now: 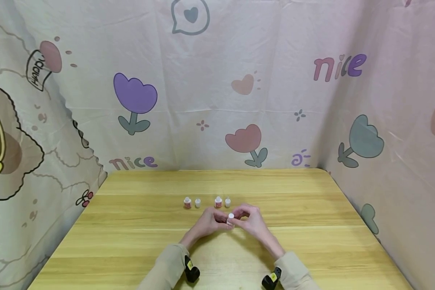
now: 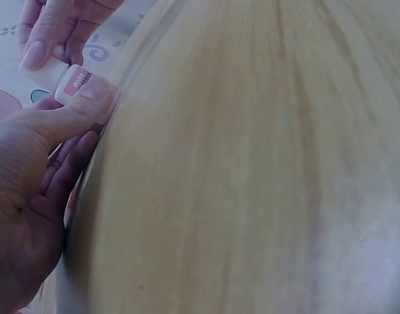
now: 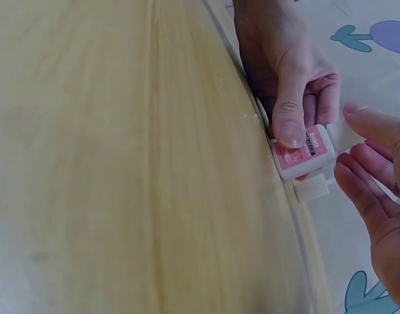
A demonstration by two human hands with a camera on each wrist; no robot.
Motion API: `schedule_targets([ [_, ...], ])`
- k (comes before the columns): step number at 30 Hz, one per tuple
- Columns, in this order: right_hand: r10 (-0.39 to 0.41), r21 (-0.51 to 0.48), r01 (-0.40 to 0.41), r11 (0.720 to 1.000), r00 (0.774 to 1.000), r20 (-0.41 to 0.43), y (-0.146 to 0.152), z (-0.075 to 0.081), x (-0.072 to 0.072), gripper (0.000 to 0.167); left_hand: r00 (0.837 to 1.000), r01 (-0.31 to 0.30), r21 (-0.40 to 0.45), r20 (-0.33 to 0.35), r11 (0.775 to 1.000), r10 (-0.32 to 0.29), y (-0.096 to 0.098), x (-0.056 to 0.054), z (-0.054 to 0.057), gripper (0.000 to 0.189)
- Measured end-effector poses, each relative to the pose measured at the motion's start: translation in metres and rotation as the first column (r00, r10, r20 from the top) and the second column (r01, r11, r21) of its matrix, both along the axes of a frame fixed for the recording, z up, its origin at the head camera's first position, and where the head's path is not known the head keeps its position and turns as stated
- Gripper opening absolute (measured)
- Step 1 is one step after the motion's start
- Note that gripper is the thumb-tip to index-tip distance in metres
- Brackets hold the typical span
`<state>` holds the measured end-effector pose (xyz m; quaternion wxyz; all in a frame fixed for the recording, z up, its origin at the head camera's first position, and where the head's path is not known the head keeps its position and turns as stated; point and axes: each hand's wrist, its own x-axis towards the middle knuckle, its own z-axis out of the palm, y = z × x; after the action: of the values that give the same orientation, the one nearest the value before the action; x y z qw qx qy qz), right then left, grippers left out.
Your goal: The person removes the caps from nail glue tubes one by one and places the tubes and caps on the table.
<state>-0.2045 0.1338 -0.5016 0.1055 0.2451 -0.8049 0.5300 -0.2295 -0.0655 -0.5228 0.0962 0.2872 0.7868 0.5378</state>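
Observation:
A small white bottle (image 3: 304, 152) with a pink label is gripped by my left hand (image 1: 207, 222), the thumb lying across the label. On its neck sits a white cap (image 3: 346, 135), pinched between the thumb and fingers of my right hand (image 1: 253, 221). In the head view the bottle stands upright between both hands, low over the table. Just beyond the hands is a small white piece (image 1: 227, 203) with a thin tip. Beside it stands a similar white bottle (image 1: 218, 202) with a reddish label.
Farther left on the wooden table (image 1: 130, 233) stand another labelled bottle (image 1: 187, 203) and another small white piece (image 1: 197, 203). A printed cloth (image 1: 203, 80) hangs behind the table's back edge and along both sides.

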Motion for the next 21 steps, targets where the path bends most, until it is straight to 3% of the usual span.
schedule_targets([
  [21, 0.102, -0.019, -0.103, 0.995, 0.994, -0.024, 0.0047, -0.0022, -0.001, 0.013, 1.0, 0.01, -0.01, 0.012, 1.0, -0.009, -0.0003, 0.0002, 0.0015, 0.019],
])
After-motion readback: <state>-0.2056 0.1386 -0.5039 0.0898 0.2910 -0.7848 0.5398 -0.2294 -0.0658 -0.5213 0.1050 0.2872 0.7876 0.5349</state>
